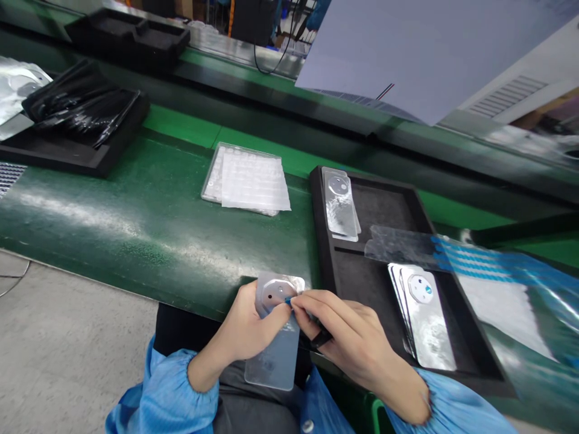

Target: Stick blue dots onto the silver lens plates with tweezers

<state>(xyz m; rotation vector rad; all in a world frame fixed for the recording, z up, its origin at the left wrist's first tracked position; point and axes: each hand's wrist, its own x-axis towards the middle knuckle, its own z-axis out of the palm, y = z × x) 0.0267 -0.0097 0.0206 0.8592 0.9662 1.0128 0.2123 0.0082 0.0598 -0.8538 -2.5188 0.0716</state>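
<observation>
Nearest the camera, a phone back panel [271,355] is held over the person's lap at the bench edge, its camera disc at the upper end. The left hand [246,328] clasps the panel's left side, thumb laid across the front, apparently to keep it steady. The right hand [353,334] has thumb and forefinger pinched together on a small blue tab [288,300] beside the disc; so small a piece seems to call for a fingertip hold. A dark item [322,337] shows under the right fingers; its nature cannot be determined.

To the right, a divided black tray [382,211] sits within easy reach. Its near compartment holds a fanned stack of silver panels [432,331], discs upward, the top one bearing a blue mark. A clear film with blue bands [497,265] lies across the tray's right wall.

Farther off, the tray's other compartment holds a second panel stack [340,211] along the left wall, presumably to keep the two groups apart. A white sheet [256,181] covers part of a clear shallow box [210,181].
</observation>
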